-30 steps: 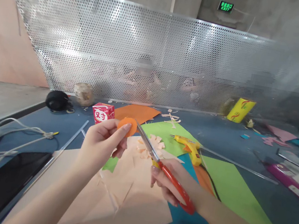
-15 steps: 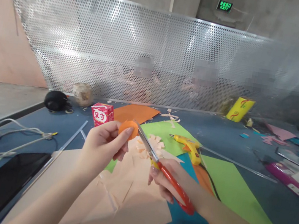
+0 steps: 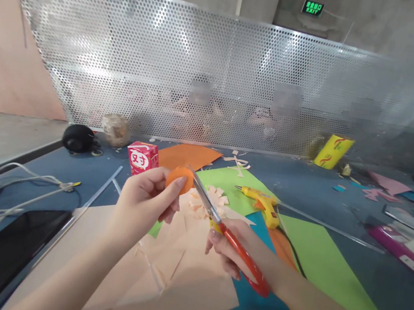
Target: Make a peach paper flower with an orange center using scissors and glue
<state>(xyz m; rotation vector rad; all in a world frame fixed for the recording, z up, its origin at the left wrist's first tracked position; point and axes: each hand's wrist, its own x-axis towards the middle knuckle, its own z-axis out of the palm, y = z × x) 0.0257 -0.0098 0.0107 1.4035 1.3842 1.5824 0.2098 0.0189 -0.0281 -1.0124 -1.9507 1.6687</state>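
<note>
left hand (image 3: 141, 202): fingers pinched around a small orange disc (image 3: 181, 179), held up mid-frame
right hand (image 3: 232, 250): closed through the red handles of the scissors (image 3: 227, 233), blades touching the disc's right edge
under the hands: peach paper (image 3: 170, 271) on the table
behind, right of center: yellow glue gun (image 3: 263, 201) on green paper (image 3: 317, 254)
left of the disc: red carton (image 3: 142, 157)

Paper-strewn blue table (image 3: 305, 186)

Orange paper disc (image 3: 180, 180): lower part hidden behind left hand (image 3: 142, 205) fingers. Scissors (image 3: 232, 239) handle loops covered by right hand (image 3: 232, 250). Figures behind perforated screen (image 3: 221, 72) blurred.
</note>
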